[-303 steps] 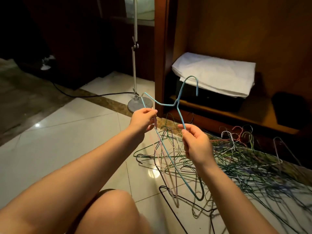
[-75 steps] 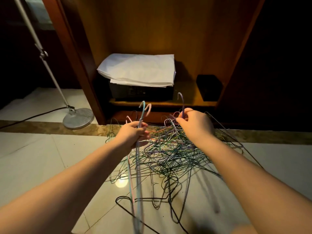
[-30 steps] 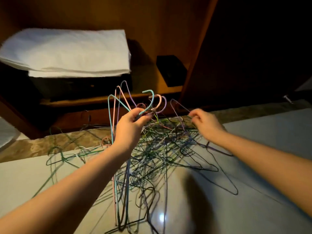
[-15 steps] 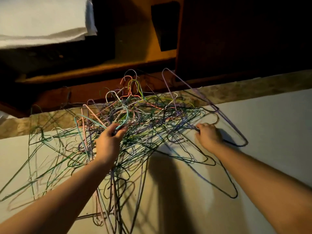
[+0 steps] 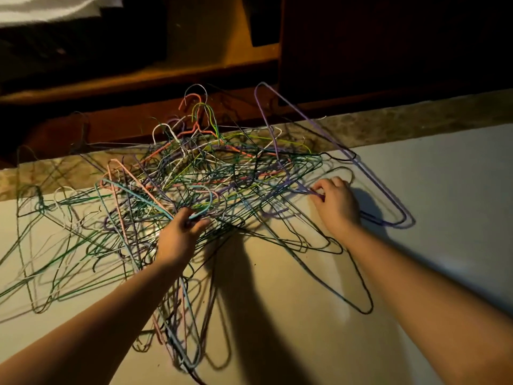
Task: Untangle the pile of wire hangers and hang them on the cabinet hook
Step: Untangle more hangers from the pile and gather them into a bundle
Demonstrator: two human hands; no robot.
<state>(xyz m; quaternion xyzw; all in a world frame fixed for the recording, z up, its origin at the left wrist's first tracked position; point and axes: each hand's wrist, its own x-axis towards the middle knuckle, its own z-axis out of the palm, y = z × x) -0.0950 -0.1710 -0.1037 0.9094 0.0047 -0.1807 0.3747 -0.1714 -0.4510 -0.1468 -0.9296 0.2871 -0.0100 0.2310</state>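
Note:
A tangled pile of coloured wire hangers (image 5: 222, 173) lies on the pale tiled floor in front of a wooden cabinet. My left hand (image 5: 179, 234) grips a small bunch of hangers by their hooks, among them a light blue hanger (image 5: 144, 197) and a pink hanger (image 5: 130, 176); their bodies trail down beside my forearm. My right hand (image 5: 337, 202) pinches the neck of a purple hanger (image 5: 319, 129) at the pile's right edge. The purple hanger's big triangle leans up from the floor. No cabinet hook is in view.
The cabinet's lower shelf edge (image 5: 166, 76) and dark base run behind the pile. A brown marble strip (image 5: 416, 118) borders the floor tiles. Folded white cloth (image 5: 50, 6) shows at the top left. Loose green hangers (image 5: 55, 245) spread to the left.
My view has tilted down and come closer to the pile. My left hand has lowered its bunch of hangers to the heap. My right hand has taken hold of the purple hanger.

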